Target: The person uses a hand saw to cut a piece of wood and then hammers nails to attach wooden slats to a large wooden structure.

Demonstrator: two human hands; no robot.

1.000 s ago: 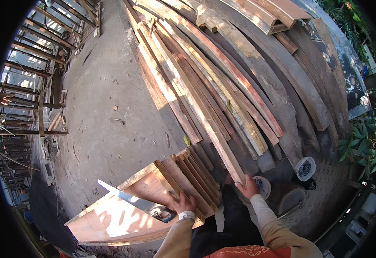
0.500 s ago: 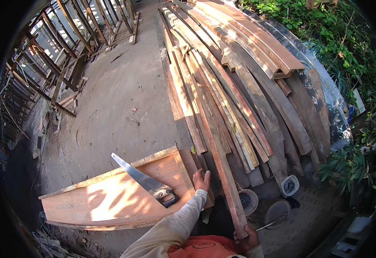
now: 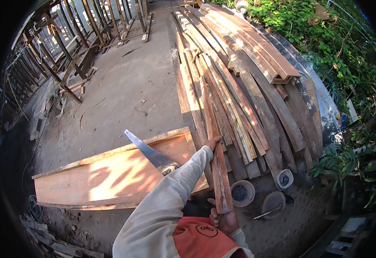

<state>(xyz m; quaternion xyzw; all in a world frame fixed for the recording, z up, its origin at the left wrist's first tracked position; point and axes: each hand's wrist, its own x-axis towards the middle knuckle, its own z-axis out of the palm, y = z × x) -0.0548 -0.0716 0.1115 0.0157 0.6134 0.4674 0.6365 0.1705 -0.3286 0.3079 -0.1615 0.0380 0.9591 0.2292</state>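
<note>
A long reddish-brown wooden beam [image 3: 220,178] runs away from my body, its near end raised and close to my orange-red shirt front. My left hand [image 3: 212,143] is closed over it partway along, with the arm stretched out. At the near end, my right hand [image 3: 226,220] grips the beam from below, palm partly under the end. A handsaw [image 3: 147,152] lies on a shallow wooden panel with raised edges [image 3: 74,182] to the left; my left sleeve covers part of its handle.
Many boards and beams [image 3: 256,101] are spread beyond and to the right. By their near ends stand a bucket of nails [image 3: 249,198], a small white tub [image 3: 285,177] and a round container with a stick [image 3: 274,204]. Upright timbers [image 3: 74,38] line the far left; green plants [image 3: 347,47] grow at right.
My left hand has gone from beside the panel's edge onto the beam. The beam's near end has come up toward me, with my right hand still at it. The view has shifted slightly.
</note>
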